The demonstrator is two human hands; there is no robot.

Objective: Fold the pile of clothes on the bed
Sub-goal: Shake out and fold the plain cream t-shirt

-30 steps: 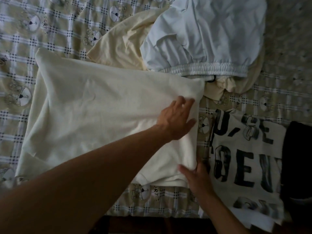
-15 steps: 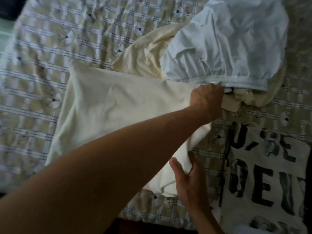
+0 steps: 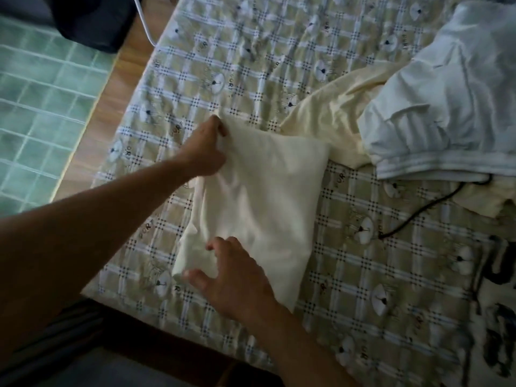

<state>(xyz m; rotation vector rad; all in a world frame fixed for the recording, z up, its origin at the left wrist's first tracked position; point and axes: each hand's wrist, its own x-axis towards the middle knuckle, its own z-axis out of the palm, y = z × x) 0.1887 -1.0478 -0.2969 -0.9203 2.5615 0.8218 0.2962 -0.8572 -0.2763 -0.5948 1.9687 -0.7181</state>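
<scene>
A cream garment lies folded in half on the checked bedsheet, left of the middle. My left hand pinches its far left corner, fingers curled round the cloth. At its near left corner my right hand rests with fingers spread, thumb beside the edge. The unfolded pile sits at the upper right: a pale yellow garment under white shorts with an elastic waistband.
A white shirt with large black letters lies at the right edge. A black cord runs out from under the pile. The bed's wooden edge and green floor tiles are on the left, a dark object beyond.
Both hands carried the cream garment's right edge over to the left, halving its width. The left hand moved from the right corner to the far left corner. The view swung left.
</scene>
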